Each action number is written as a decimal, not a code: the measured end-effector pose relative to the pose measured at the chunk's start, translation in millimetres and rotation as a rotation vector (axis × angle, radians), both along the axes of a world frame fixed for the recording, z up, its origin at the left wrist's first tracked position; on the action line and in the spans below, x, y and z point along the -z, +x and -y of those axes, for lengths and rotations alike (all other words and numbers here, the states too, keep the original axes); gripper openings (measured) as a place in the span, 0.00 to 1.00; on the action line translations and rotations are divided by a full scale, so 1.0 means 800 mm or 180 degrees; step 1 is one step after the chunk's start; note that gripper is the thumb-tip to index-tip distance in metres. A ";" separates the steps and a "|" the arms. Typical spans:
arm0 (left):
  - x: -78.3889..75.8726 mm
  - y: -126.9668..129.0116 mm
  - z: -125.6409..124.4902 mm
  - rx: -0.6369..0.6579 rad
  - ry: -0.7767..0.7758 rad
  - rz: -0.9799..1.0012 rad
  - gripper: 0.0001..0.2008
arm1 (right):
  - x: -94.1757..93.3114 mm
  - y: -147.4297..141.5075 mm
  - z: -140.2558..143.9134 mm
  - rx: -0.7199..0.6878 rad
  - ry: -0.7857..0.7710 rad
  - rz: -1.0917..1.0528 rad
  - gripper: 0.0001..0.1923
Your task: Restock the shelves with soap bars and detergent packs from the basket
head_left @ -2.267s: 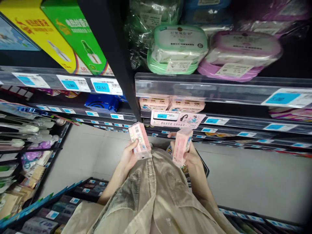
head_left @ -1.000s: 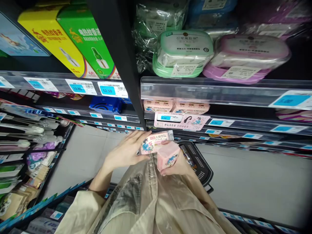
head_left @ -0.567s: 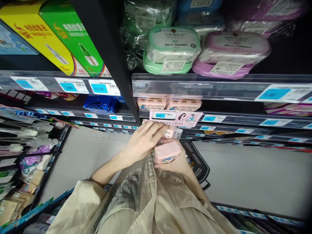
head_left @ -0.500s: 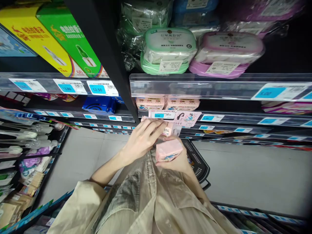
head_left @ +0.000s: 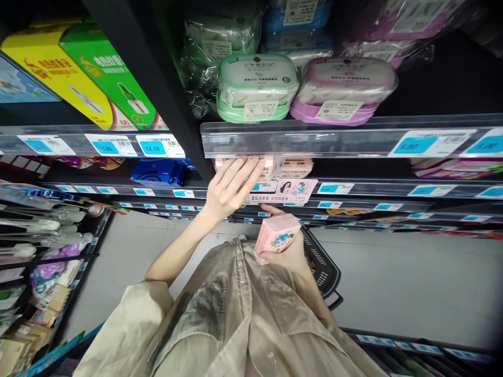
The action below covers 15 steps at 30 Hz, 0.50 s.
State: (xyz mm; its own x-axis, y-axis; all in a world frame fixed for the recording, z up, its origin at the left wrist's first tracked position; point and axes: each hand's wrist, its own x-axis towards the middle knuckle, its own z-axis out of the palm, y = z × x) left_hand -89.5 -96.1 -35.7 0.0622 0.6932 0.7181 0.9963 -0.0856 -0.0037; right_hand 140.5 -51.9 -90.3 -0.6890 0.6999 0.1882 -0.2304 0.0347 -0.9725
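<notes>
Half a second ago my left hand [head_left: 231, 187] was low by my right, covering a pink soap box [head_left: 271, 166]; now it is up at the shelf, at 12 o'clock from my chest, fingers spread flat over that box and pressing it in beside the pink boxes on the shelf [head_left: 296, 166]. My right hand [head_left: 285, 250] stays at 1 o'clock, cupped around a second pink box [head_left: 276, 234] with a blue flower print. The price tags [head_left: 159, 146] at 10 o'clock read 12.50 and what looks like 13.80; one at 2 o'clock reads 5.00. A clear shelf rail [head_left: 314, 137] runs just above my left fingers, leaving a narrow slot. The black basket [head_left: 322, 264] sits just behind my right wrist.
</notes>
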 end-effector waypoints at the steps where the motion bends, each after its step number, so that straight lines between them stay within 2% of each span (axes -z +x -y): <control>1: 0.002 -0.001 -0.002 0.0018 0.0051 -0.0063 0.20 | 0.003 0.000 0.002 -0.0018 -0.0036 -0.0017 0.39; 8: 0.010 -0.021 -0.003 0.0141 -0.0174 0.0212 0.19 | 0.002 -0.004 0.010 -0.0155 -0.0167 -0.0107 0.39; 15: 0.015 -0.034 0.002 -0.0239 0.0054 -0.0164 0.20 | 0.008 -0.005 0.014 0.0094 -0.0493 0.0238 0.48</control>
